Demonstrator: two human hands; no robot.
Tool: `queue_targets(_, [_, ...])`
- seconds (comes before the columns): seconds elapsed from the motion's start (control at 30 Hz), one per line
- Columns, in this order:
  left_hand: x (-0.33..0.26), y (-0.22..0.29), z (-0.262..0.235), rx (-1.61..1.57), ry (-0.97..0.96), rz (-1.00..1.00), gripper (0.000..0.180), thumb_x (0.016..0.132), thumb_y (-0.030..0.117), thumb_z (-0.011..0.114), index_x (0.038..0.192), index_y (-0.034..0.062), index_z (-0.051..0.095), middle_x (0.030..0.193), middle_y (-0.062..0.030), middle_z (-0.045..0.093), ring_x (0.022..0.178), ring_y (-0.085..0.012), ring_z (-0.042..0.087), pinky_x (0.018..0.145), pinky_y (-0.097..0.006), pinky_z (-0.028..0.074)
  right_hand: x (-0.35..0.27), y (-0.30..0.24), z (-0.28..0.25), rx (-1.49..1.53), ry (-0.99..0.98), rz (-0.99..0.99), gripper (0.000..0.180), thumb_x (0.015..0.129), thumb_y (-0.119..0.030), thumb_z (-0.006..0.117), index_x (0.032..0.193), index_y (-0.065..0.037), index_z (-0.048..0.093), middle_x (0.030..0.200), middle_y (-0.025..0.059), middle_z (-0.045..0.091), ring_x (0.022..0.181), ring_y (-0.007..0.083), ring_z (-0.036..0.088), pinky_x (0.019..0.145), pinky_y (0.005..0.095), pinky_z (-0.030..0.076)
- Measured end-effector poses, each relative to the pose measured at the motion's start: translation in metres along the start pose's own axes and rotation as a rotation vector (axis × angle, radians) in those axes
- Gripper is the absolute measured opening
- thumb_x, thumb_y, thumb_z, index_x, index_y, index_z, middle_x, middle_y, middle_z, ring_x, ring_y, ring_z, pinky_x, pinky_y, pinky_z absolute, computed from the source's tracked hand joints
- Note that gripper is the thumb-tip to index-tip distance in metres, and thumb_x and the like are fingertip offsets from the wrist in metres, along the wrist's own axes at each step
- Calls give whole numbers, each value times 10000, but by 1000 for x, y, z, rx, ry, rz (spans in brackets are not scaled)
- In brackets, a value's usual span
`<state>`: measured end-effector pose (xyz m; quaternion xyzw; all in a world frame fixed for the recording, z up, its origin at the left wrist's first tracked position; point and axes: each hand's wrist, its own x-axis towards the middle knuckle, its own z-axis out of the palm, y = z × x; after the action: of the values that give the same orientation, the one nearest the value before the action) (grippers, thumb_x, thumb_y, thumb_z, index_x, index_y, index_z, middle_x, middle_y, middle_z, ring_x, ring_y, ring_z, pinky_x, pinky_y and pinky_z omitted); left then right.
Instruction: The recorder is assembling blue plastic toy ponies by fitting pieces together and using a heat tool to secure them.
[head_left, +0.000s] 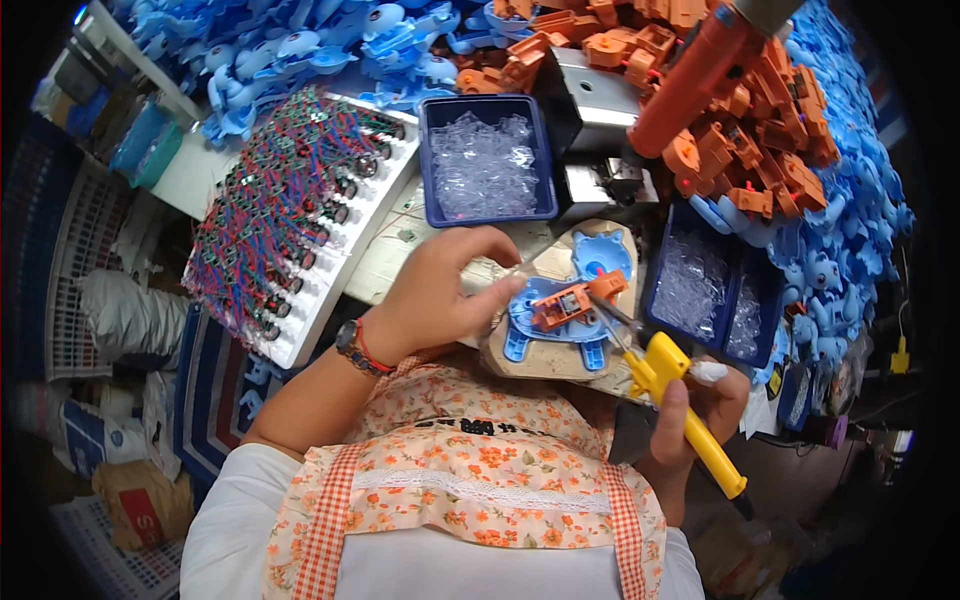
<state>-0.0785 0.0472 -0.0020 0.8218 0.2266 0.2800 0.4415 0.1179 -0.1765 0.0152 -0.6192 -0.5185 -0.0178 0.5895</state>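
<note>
Head: right hand (676, 432) is gripping a yellow plastic pistol-shaped tool (662, 367), aiming ten o'clock at boxy orange plastic part (562, 307); left hand's (447, 285) grip is unclear.

Right grip (690, 425) holds a yellow tool (664, 368); left grip (440, 288) is at a blue shell (578, 331) bearing an orange housing (562, 307).

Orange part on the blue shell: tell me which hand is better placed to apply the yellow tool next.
Likely the right hand: it grips the yellow tool, which points toward the orange part. The left hand, by the left end of the blue shell, lacks that tool.
</note>
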Motion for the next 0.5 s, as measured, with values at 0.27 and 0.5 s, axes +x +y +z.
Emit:
queue_targets(0.27, [-40, -21, -30, 1, -122, -89, 92, 797, 93, 687, 875, 44, 681, 862, -73, 676, 812, -202, 630, 742, -316, 477, -5, 14, -11, 169, 152, 26, 322, 843, -46, 591, 1128, -5, 447, 956, 125, 531, 816, 171, 546, 784, 314, 479])
queue_targets(0.5, [-57, -32, 2, 201, -21, 268, 127, 749, 34, 723, 866, 54, 676, 821, -77, 644, 756, -230, 631, 668, -334, 500, -8, 10, -9, 187, 122, 3, 310, 849, -56, 588, 1121, -8, 447, 960, 104, 523, 814, 181, 557, 791, 333, 483])
